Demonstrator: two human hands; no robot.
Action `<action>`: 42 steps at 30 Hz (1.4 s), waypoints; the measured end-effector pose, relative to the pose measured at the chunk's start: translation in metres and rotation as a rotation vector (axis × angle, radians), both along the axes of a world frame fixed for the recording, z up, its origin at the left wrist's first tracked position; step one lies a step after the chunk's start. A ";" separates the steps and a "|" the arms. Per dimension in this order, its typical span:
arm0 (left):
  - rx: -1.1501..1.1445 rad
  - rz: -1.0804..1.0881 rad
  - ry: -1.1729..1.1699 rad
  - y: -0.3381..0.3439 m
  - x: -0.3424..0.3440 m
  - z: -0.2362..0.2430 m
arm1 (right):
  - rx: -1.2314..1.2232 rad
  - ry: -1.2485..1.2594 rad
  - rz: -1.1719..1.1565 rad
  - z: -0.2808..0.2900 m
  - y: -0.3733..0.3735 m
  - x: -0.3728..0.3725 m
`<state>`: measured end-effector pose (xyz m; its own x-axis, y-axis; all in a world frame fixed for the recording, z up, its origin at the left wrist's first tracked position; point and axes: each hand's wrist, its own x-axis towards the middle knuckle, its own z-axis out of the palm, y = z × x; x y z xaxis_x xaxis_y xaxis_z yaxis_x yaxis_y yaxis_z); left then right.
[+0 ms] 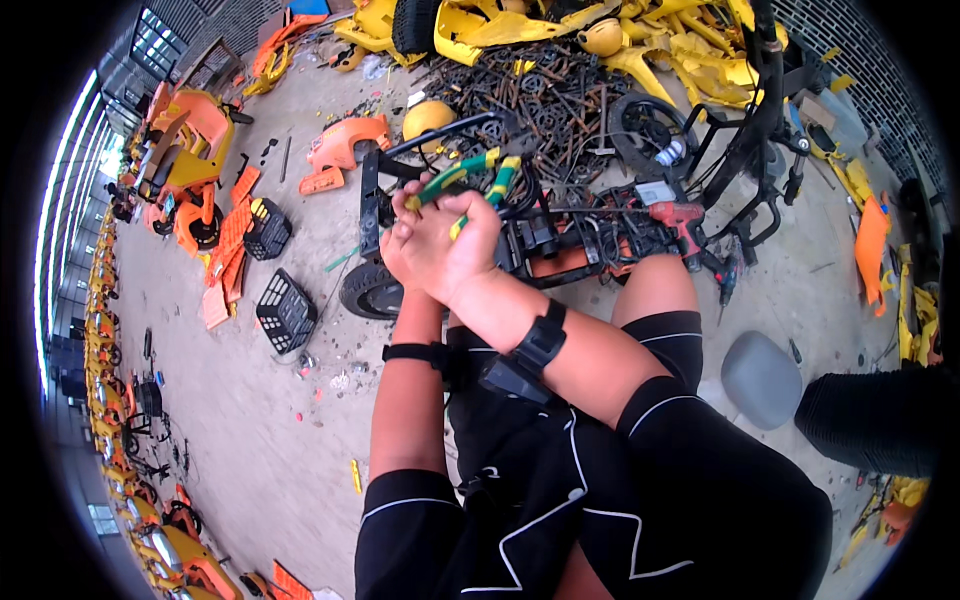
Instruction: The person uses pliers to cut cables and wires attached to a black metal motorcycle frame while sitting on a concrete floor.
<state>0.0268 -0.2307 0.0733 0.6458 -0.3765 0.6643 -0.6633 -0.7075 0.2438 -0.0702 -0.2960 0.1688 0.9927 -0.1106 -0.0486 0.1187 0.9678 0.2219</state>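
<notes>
My right hand (456, 248) crosses over my left wrist, palm turned up. Its fingers curl around pliers (503, 181) with green and yellow handles; their jaws are not clearly visible. My left hand (395, 262) lies mostly hidden behind the right one, its fingers not clear enough to read. Both hands are above the near left end of a stripped black scooter frame (372, 205) with a wheel (372, 291). Wires and a black part sit in the frame's middle. A red cordless drill (680, 225) rests at its right, by my knee.
Behind the frame lies a heap of rusty metal parts (545, 105), backed by yellow body panels (520, 35). Black crates (287, 312) and orange panels (235, 235) lie on the left floor. A grey seat-like piece (762, 380) is at right. Scooters (195, 165) line the left side.
</notes>
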 end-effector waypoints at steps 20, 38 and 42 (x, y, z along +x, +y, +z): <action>-0.015 0.097 -0.347 0.004 -0.022 0.004 | -0.313 -0.015 0.521 -0.037 -0.119 -0.102; -0.054 0.051 -0.304 -0.001 -0.035 0.009 | -0.724 -0.044 0.723 -0.047 -0.200 -0.123; -0.009 0.142 -0.228 -0.001 -0.040 0.012 | -0.397 -0.134 0.395 -0.057 -0.091 -0.088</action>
<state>-0.0129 -0.2314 0.0853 0.5253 -0.2862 0.8013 -0.5956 -0.7963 0.1060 -0.1579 -0.3871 0.1119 0.9569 0.2862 0.0502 -0.2732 0.9451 -0.1793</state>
